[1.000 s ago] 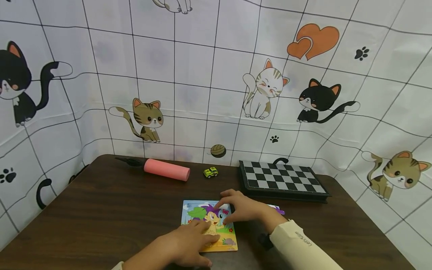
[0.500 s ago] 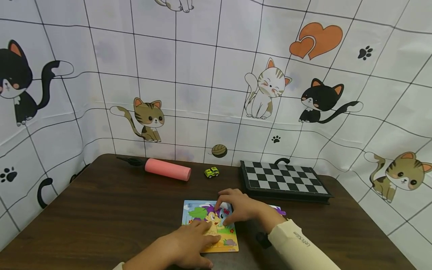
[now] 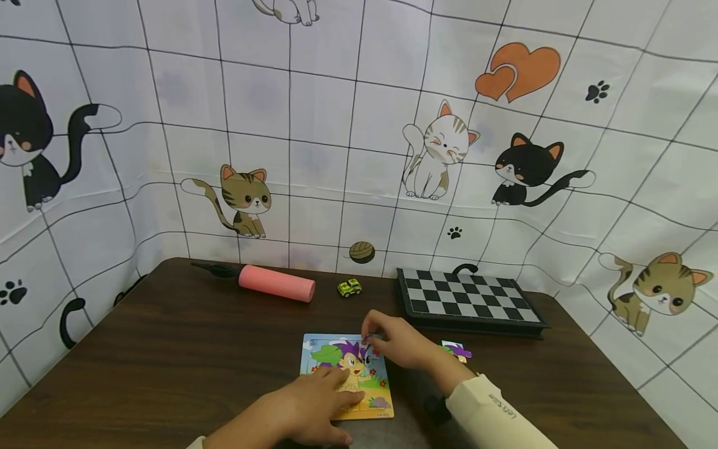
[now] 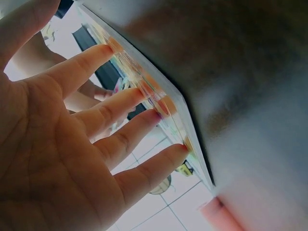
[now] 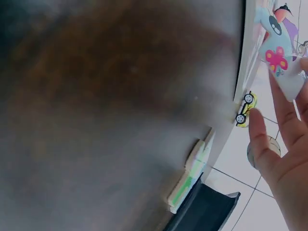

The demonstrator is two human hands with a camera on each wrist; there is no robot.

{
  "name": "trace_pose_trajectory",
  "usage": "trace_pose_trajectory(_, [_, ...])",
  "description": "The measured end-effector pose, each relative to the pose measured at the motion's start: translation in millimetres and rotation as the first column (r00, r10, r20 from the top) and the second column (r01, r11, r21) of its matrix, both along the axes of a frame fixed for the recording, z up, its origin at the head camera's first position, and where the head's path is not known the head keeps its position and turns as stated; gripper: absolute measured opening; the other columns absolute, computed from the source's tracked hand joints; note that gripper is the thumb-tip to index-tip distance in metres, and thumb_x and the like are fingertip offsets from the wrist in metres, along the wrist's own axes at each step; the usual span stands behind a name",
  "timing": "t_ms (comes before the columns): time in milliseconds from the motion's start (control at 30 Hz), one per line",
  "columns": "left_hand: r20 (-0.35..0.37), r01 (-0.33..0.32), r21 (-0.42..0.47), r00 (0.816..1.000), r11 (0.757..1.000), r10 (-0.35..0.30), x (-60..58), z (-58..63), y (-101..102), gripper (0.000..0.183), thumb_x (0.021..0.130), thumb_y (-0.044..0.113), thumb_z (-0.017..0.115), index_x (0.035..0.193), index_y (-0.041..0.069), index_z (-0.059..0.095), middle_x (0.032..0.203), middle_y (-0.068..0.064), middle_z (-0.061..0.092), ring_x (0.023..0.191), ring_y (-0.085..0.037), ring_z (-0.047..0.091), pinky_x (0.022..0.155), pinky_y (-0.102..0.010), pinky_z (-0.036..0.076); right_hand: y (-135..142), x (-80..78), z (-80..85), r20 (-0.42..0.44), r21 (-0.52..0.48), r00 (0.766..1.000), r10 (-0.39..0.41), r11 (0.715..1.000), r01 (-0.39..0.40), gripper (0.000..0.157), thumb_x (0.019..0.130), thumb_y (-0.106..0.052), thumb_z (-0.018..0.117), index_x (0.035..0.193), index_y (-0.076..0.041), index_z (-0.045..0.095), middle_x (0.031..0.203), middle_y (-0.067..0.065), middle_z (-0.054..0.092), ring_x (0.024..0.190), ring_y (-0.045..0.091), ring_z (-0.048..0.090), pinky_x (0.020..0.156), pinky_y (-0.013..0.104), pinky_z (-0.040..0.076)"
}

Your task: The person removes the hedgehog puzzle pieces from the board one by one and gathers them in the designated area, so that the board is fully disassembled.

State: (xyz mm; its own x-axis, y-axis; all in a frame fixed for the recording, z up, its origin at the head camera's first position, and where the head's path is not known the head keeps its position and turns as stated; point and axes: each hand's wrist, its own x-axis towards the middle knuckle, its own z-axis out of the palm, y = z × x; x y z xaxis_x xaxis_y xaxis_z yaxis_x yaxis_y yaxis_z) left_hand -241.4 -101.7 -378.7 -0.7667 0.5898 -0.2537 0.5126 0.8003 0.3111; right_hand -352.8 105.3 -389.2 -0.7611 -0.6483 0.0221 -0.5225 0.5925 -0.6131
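Note:
A jigsaw puzzle board [image 3: 382, 390] with a purple-haired cartoon figure lies on the table before me. My left hand [image 3: 314, 402] rests on its lower left part, fingers extended and spread. In the left wrist view, those fingertips [image 4: 139, 94] touch the board's surface. My right hand [image 3: 401, 342] is over the board's upper right corner. It pinches a puzzle piece [image 5: 281, 57] bearing a light blue animal and a pink flower, tilted up from the board. To the right of the board lie loose puzzle pieces [image 3: 457, 350], partly behind the right forearm.
A black-and-white chessboard case [image 3: 473, 299] stands at the back right. A small yellow-green toy car [image 3: 349, 287] sits at the back middle. Left of it lies a pink cylinder [image 3: 277, 283] with a dark pointed thing at its end. A cat-patterned sheet [image 3: 314, 168] hangs behind the table.
My right fingers have drawn together on the puzzle piece and tilted it up at the board's upper right. The loose pieces show more beside the right wrist. My left hand stays put.

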Motion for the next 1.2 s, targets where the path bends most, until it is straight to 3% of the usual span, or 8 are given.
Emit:
trace_pose_trajectory(100, [0.008, -0.007, 0.004, 1.000, 1.000, 0.007, -0.5, -0.3, 0.5, 0.060, 0.086, 0.051, 0.071, 0.142, 0.036, 0.054, 0.152, -0.004, 0.040, 0.139, -0.029, 0.037, 0.106, -0.056, 0.040, 3.3, 1.1, -1.4, 0.021, -0.059, 0.998, -0.058, 0.996, 0.059, 0.009, 0.102, -0.012, 0.057, 0.108, -0.019, 0.058, 0.103, -0.006, 0.062, 0.094, 0.014, 0.059, 0.088, 0.037, 0.052])
trace_pose_trajectory(200, [0.015, -0.010, 0.002, 1.000, 1.000, 0.010, -1.2, -0.4, 1.1, 0.061, 0.086, 0.050, 0.072, 0.143, 0.036, 0.054, 0.152, -0.004, 0.040, 0.138, -0.029, 0.037, 0.106, -0.056, 0.040, 12.2, 1.1, -0.3, 0.095, -0.156, 0.990, -0.107, 0.980, 0.121, 0.014, 0.102, -0.012, 0.055, 0.115, -0.010, 0.061, 0.102, 0.000, 0.063, 0.092, 0.018, 0.060, 0.080, 0.035, 0.053])
trace_pose_trajectory(367, [0.001, -0.011, -0.011, 1.000, 1.000, 0.011, -1.6, -0.2, 1.7, 0.062, 0.086, 0.051, 0.072, 0.143, 0.036, 0.054, 0.150, -0.004, 0.041, 0.136, -0.027, 0.038, 0.107, -0.053, 0.040, 47.9, -2.4, 1.6, 0.245, -0.265, 0.953, -0.180, 0.933, 0.244, 0.022, 0.102, -0.011, 0.051, 0.117, 0.002, 0.062, 0.103, 0.009, 0.067, 0.087, 0.018, 0.062, 0.073, 0.033, 0.053])
trace_pose_trajectory(533, [0.000, -0.019, -0.027, 1.000, 0.999, 0.019, -1.6, 0.9, 1.1, 0.062, 0.084, 0.052, 0.072, 0.142, 0.036, 0.055, 0.149, -0.004, 0.042, 0.132, -0.026, 0.040, 0.107, -0.053, 0.040, 105.2, -6.1, -2.7, 0.273, -0.217, 0.894, -0.354, 0.883, 0.416, 0.026, 0.101, -0.011, 0.048, 0.115, 0.006, 0.061, 0.098, 0.009, 0.064, 0.071, 0.015, 0.056, 0.060, 0.031, 0.051])
trace_pose_trajectory(667, [-0.009, -0.027, -0.033, 1.000, 0.999, 0.027, -0.3, 1.5, 0.2, 0.063, 0.084, 0.052, 0.072, 0.141, 0.036, 0.055, 0.148, -0.004, 0.043, 0.131, -0.027, 0.041, 0.106, -0.054, 0.041, 149.7, -8.8, -7.9, 0.196, -0.113, 0.829, -0.524, 0.828, 0.549, 0.026, 0.102, -0.013, 0.046, 0.110, 0.005, 0.064, 0.087, 0.007, 0.058, 0.056, 0.014, 0.043, 0.052, 0.030, 0.041])
trace_pose_trajectory(800, [-0.025, -0.034, -0.036, 0.999, 0.999, 0.033, 1.3, 1.5, -0.2, 0.063, 0.083, 0.052, 0.073, 0.141, 0.036, 0.056, 0.146, -0.005, 0.044, 0.128, -0.027, 0.041, 0.104, -0.054, 0.042, 177.2, -9.1, -10.2, 0.134, -0.036, 0.790, -0.598, 0.794, 0.607, 0.029, 0.103, -0.014, 0.046, 0.108, 0.005, 0.066, 0.086, 0.008, 0.056, 0.055, 0.015, 0.041, 0.053, 0.032, 0.040])
trace_pose_trajectory(1200, [0.007, -0.013, -0.011, 1.000, 1.000, 0.013, -2.7, -1.0, 4.5, 0.062, 0.083, 0.052, 0.072, 0.141, 0.037, 0.055, 0.147, -0.004, 0.044, 0.127, -0.027, 0.041, 0.104, -0.057, 0.041, 187.9, -5.4, -9.1, 0.077, -0.010, 0.789, -0.609, 0.791, 0.611, 0.027, 0.101, -0.013, 0.050, 0.104, 0.005, 0.069, 0.091, 0.010, 0.059, 0.060, 0.017, 0.045, 0.059, 0.033, 0.041])
